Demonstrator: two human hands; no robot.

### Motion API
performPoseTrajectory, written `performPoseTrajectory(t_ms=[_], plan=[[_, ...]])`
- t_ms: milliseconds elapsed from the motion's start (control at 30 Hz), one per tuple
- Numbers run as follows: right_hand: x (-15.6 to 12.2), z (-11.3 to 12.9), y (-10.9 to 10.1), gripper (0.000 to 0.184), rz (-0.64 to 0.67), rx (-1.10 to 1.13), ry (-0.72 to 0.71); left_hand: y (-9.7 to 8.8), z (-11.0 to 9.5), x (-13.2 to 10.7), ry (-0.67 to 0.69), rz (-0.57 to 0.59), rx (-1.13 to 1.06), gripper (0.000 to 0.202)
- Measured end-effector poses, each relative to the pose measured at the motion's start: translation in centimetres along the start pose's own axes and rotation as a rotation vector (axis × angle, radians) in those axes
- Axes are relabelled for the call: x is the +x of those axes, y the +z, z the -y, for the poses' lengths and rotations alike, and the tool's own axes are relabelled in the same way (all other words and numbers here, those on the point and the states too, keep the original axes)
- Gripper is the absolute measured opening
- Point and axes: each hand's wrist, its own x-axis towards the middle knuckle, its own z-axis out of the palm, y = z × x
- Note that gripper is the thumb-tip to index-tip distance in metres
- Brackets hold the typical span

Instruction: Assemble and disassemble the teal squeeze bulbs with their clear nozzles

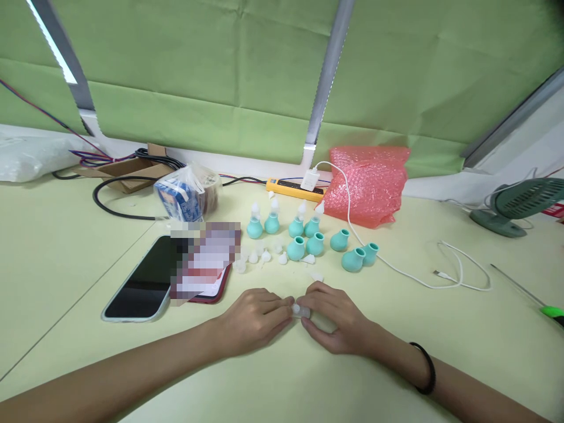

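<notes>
A small translucent plastic piece (302, 311) is pinched between my two hands, low over the table. My left hand (255, 320) grips its left end with fingers closed. The fingers and thumb of my right hand (337, 317) close on its right side, covering part of it. Just beyond lie several loose white tips and clear plastic pieces (265, 256). Behind those stand teal squeeze bulbs fitted with clear necks and white tips (272, 222). Several open-necked teal bulbs (353, 259) rest to the right, some tilted over.
Two phones lie left of my hands, one black-screened (141, 282), one with a red case (215, 294). Behind are a bagged blue packet (178, 197), a yellow power strip (286, 189) and red bubble wrap (365, 188). A white cable (409, 278), green-handled screwdriver (550, 313) and fan (529, 200) are rightward.
</notes>
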Motion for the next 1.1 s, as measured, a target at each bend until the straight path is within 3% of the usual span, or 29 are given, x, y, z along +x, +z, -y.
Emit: performPoseTrajectory(t_ms=[933,1100], plan=[[0.20,0.06,-0.09,0.017,0.011,-0.067,-0.064,0.12,0.05,-0.15,-0.002,0.018,-0.004,0.013],[0.02,-0.11,-0.19,0.022,-0.031,-0.113,-0.083,0.29,0.13,-0.39,-0.009,0.015,-0.009,0.013]])
